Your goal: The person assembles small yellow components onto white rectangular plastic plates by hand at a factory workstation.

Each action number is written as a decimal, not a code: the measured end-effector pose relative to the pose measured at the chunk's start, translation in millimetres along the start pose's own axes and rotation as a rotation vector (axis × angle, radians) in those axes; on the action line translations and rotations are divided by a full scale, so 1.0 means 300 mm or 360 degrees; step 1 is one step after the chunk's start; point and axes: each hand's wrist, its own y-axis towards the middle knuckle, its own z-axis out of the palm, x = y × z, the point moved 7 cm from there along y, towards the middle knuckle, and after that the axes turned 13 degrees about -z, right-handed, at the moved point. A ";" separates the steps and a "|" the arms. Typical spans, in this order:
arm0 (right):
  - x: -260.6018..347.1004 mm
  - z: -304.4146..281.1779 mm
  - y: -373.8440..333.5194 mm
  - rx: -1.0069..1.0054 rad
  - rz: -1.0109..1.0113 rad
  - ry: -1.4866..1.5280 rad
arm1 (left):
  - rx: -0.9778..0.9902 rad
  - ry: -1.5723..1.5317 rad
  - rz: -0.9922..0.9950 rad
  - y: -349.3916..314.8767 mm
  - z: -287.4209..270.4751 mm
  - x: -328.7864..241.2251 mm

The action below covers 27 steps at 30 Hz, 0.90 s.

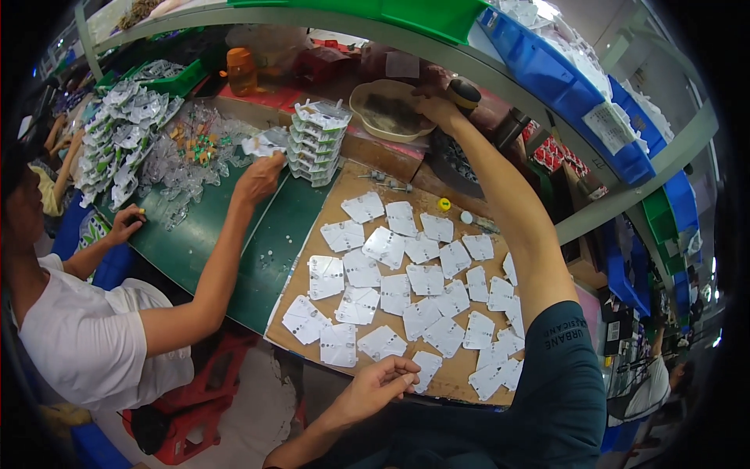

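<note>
My right hand (440, 109) reaches over a cream bowl (363, 105) holding a dark mass of small pieces too fine to name. Its fingers are bent together at the bowl's right side, and their tips are hard to see. Low in the middle, my left hand (373, 391) is half curled, thumb close to the forefinger; whatever lies inside is hidden. Beside it is a white flat plate (427, 370), one of several similar plates (384, 247) spread over a brown board (312, 348). Each bears small dark spots.
On the left a co-worker's hand (262, 176) touches white parts near a stack of white housings (319, 144). Clear plastic pieces (183, 168) cover the green mat (250, 258). A shelf with blue bins (547, 74) overhangs the back. A yellow cap (444, 204) sits on the board.
</note>
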 end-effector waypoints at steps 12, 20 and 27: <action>-0.053 -0.022 0.026 -0.0380 0.0033 0.0536 | 0.0045 -0.0014 0.0012 0.006 0.026 -0.009; -0.026 -0.058 0.070 -0.0427 -0.0013 0.0684 | 0.0000 -0.0024 0.0056 0.001 0.018 -0.048; -0.035 -0.025 -0.025 -0.0236 0.0285 0.1171 | 0.0005 -0.0072 0.0166 -0.004 0.020 -0.103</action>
